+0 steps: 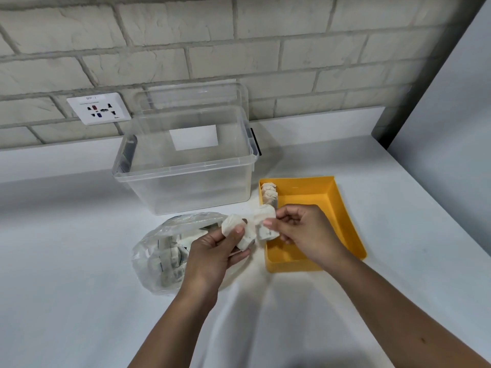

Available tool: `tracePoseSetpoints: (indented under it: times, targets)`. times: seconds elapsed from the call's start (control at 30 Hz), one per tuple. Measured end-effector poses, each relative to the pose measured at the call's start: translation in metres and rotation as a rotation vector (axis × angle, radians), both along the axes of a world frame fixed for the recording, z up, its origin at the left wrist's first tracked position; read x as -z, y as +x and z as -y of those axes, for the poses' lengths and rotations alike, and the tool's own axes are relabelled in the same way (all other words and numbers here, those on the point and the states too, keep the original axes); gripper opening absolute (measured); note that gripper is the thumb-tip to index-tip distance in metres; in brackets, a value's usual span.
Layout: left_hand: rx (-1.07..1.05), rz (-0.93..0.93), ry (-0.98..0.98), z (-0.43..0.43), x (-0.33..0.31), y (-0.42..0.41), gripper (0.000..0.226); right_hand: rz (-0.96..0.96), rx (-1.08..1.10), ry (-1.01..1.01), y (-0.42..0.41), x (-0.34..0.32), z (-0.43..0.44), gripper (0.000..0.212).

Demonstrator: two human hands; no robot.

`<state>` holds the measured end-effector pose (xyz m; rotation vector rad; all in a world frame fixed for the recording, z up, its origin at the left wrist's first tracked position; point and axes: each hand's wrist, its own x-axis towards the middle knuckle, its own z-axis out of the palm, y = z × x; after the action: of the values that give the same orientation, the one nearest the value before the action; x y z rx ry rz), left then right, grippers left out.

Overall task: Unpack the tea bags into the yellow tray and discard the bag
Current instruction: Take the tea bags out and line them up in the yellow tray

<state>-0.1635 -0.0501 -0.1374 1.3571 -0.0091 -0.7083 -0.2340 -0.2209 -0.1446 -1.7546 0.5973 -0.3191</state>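
A clear plastic bag (159, 256) lies on the white counter and holds several tea bags. My left hand (212, 251) is above its right side and grips a clump of white tea bags (236, 229). My right hand (303, 229) pinches another bunch of tea bags (265, 224) over the left edge of the yellow tray (337, 211). The two bunches touch between my hands. A short row of tea bags (269, 193) stands in the tray's far left corner.
A clear open storage box (186, 179) stands behind the bag, its lid leaning on the brick wall. A wall socket (98, 108) is at the left. A grey panel (451, 128) borders the counter on the right.
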Motion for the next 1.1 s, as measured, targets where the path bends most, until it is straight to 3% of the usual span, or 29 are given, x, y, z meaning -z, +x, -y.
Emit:
tracePoseSetpoints:
  times: [0.2,0.33,0.53,0.83,0.9,1.0,1.1]
  targets:
    - [0.044,-0.079,0.064,-0.006,0.003,0.009,0.020,-0.310,0.017,0.025,0.011,0.029,0.049,0.010]
    - [0.096,-0.025,0.070,-0.004,0.003,0.010,0.023,-0.362,0.017,0.095,0.033,0.035,0.048,0.012]
    - [0.098,0.106,0.140,-0.006,0.007,0.012,0.017,-0.329,0.093,0.074,0.057,0.047,0.047,0.017]
    - [0.055,0.129,0.191,-0.005,0.008,0.017,0.011,-0.240,0.148,-0.137,0.037,0.021,0.039,0.034]
    - [0.050,0.130,0.191,-0.001,0.007,0.017,0.013,-0.169,0.087,-0.031,0.024,0.003,0.029,0.027]
    - [0.065,0.165,0.196,0.005,0.003,0.014,0.014,-0.171,-0.168,0.177,0.010,-0.018,0.008,0.024]
    - [0.099,0.220,0.223,0.011,-0.001,0.012,0.011,-0.185,-0.225,0.078,0.005,-0.021,0.000,0.017]
